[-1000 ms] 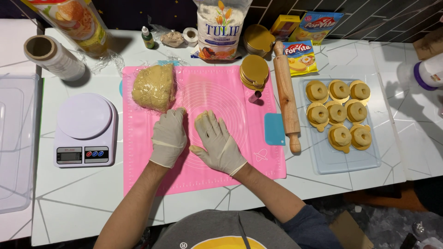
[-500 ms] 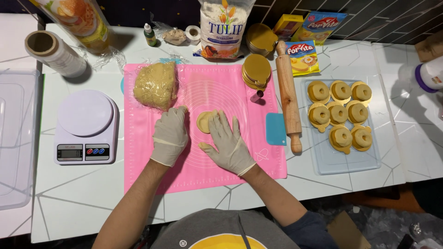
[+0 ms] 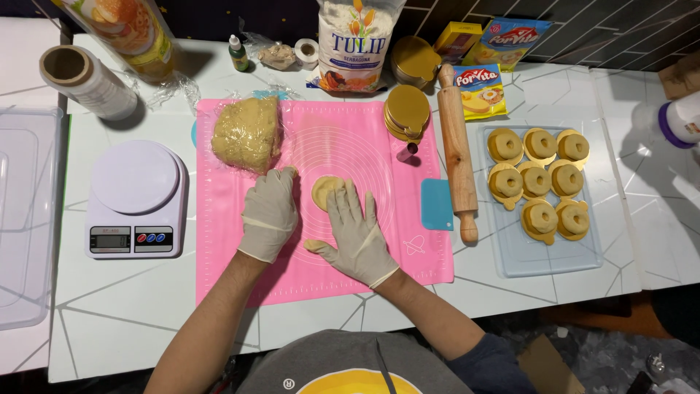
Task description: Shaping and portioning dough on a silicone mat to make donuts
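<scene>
Right at the middle of the pink mat (image 3: 364,270) lies a small flattened dough disc (image 3: 325,191), roughly round, so it has no clear long axis and points no particular way; it sits inside the mat's printed circles. The right hand (image 3: 357,235), in a pale glove, lies flat beside it with fingers (image 3: 349,201) spread and released, their tips touching the disc's near edge, pointing away from the person. The left hand (image 3: 270,213), also gloved, rests palm down just to the left of the disc, its fingers together and loose, grasping nothing; its fingertips reach close to the big dough lump (image 3: 246,135) at the mat's far left corner.

Beyond the mat on the bench (image 3: 131,306), a white kitchen scale (image 3: 136,198) stands to the left, with a roll of clear film (image 3: 87,82) behind it. To the right of the disc a blue scraper (image 3: 437,205) lies on the mat's edge, then a wooden rolling pin (image 3: 456,150) lying lengthwise away from the person, then a pale tray (image 3: 554,255) carrying ring-shaped dough pieces (image 3: 538,179). A stack of golden round lids (image 3: 407,111) and a flour bag (image 3: 356,45) stand at the far side.
</scene>
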